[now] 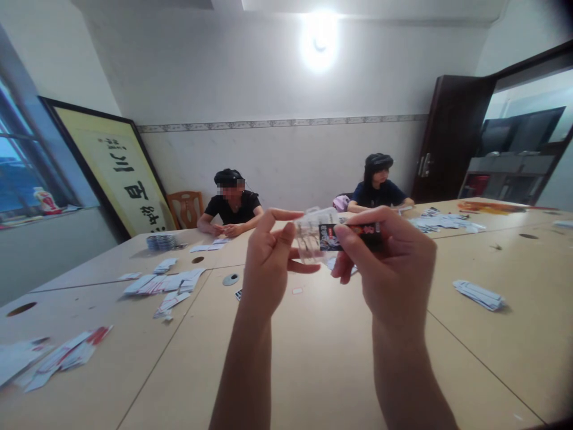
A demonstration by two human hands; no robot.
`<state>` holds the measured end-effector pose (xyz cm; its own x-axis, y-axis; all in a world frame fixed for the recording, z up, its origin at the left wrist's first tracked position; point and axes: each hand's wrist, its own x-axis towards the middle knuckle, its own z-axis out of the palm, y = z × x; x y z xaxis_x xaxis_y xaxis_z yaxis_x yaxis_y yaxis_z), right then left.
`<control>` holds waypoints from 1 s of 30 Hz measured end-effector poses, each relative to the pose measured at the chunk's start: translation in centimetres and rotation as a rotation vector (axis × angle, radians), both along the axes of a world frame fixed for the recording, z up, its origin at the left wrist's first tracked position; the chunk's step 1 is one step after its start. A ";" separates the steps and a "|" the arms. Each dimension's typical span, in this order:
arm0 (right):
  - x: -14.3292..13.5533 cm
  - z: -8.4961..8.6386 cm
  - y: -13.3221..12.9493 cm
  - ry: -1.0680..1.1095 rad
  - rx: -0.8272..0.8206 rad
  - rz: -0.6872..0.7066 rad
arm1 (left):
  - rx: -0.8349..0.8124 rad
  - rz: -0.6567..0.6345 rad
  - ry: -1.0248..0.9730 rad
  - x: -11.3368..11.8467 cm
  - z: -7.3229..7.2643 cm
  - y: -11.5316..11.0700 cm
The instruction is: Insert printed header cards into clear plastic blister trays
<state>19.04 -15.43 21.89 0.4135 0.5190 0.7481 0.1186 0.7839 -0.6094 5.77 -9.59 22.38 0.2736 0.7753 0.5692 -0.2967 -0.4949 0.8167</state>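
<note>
Above the middle of the table, my left hand (271, 263) is closed on a clear plastic case (307, 245), pinched between thumb and fingers. Thin dark lines show through the case, too small to make out. My right hand (394, 257) grips a black printed card (329, 237) with white and red markings, its thumb pressed on the front. The card's left end overlaps or meets the case's right side; whether it is inside cannot be told. My right fingers hide part of the card.
Stacks of white paper slips (165, 282) lie on the left of the light wooden table (313, 370); another stack (478, 295) lies right. Two people in dark clothes (233, 209) sit across. Cable holes (230, 279) dot the tabletop. A brown door (447, 137) stands back right.
</note>
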 end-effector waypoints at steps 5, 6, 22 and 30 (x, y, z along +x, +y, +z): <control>0.7 0.0 -0.3 0.017 0.032 0.047 | -0.008 0.074 -0.014 -1.5 0.1 1.1; 0.8 0.1 -0.2 0.001 0.003 0.058 | -0.021 0.050 0.001 -1.5 0.1 1.1; 1.0 0.2 1.1 -0.062 -0.157 0.165 | -0.080 -0.232 0.071 -0.5 0.3 -0.5; 0.7 0.1 0.9 -0.058 -0.147 0.151 | -0.051 -0.201 0.064 -0.7 0.3 -0.9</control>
<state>19.72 -14.55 21.96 0.2812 0.6773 0.6799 0.0445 0.6985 -0.7142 5.05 -10.44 22.65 0.4598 0.7289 0.5073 -0.3318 -0.3888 0.8595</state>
